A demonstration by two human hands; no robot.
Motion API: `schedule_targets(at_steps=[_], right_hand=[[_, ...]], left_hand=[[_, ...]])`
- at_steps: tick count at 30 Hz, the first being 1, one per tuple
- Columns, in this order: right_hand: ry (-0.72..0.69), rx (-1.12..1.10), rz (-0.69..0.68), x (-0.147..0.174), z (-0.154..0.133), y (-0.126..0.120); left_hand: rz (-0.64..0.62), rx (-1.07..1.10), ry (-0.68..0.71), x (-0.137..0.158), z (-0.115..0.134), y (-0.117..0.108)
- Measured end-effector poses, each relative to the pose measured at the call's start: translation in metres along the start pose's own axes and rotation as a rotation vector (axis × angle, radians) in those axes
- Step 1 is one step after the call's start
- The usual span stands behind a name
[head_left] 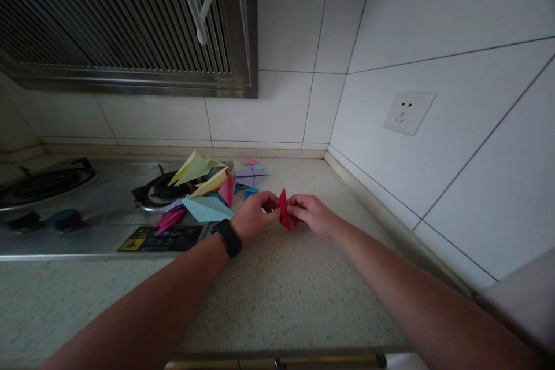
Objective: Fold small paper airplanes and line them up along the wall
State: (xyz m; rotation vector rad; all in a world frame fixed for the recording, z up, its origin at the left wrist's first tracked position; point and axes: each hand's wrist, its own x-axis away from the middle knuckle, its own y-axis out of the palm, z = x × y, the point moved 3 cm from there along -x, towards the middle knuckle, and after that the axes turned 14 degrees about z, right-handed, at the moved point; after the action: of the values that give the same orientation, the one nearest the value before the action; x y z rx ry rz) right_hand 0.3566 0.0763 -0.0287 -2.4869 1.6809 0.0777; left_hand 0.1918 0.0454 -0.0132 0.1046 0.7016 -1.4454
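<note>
A small piece of folded red paper (283, 208) with pointed ends stands nearly upright above the counter, pinched from both sides. My left hand (260, 214), with a black watch on its wrist, grips its left side between thumb and fingers. On the other side, the thumb and fingertips of my right hand (310, 213) close on its right edge. Just left of my hands lies a pile of folded paper pieces, among them a light blue paper plane (208, 208), a yellow one (191, 167), a purple one (251, 176) and a magenta folded piece (170, 219).
The speckled countertop (277, 300) runs under my arms. At the left is a gas stove (104, 208) with two burners and knobs; some paper rests on it. A range hood (130, 81) hangs above. The tiled right wall carries a power socket (410, 113).
</note>
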Motion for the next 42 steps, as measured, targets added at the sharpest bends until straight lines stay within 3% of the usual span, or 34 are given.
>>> schedule_targets(at_steps=[13, 22, 26, 29, 32, 38, 42], right_hand=[[-0.206, 0.387, 0.100, -0.004, 0.000, 0.002], [-0.238, 0.365, 0.109, -0.001, -0.006, 0.004], [-0.243, 0.345, 0.088, -0.001, -0.007, 0.002], [-0.241, 0.300, 0.107, -0.002, -0.006, -0.001], [-0.227, 0.261, 0.155, -0.004, -0.003, -0.002], [-0.226, 0.232, 0.173, -0.005, -0.004, -0.002], [-0.216, 0.222, 0.193, -0.005, -0.005, -0.003]], left_hand=[[0.043, -0.204, 0.047, 0.004, -0.001, -0.002], [0.009, -0.112, 0.067, 0.002, -0.002, -0.001], [-0.034, 0.001, -0.046, 0.000, -0.009, 0.000], [0.036, 0.038, -0.130, -0.002, -0.015, -0.001], [0.161, -0.027, -0.086, -0.003, -0.016, -0.005], [0.126, -0.018, 0.005, -0.003, -0.011, -0.005], [0.183, -0.041, 0.084, -0.003, -0.007, -0.008]])
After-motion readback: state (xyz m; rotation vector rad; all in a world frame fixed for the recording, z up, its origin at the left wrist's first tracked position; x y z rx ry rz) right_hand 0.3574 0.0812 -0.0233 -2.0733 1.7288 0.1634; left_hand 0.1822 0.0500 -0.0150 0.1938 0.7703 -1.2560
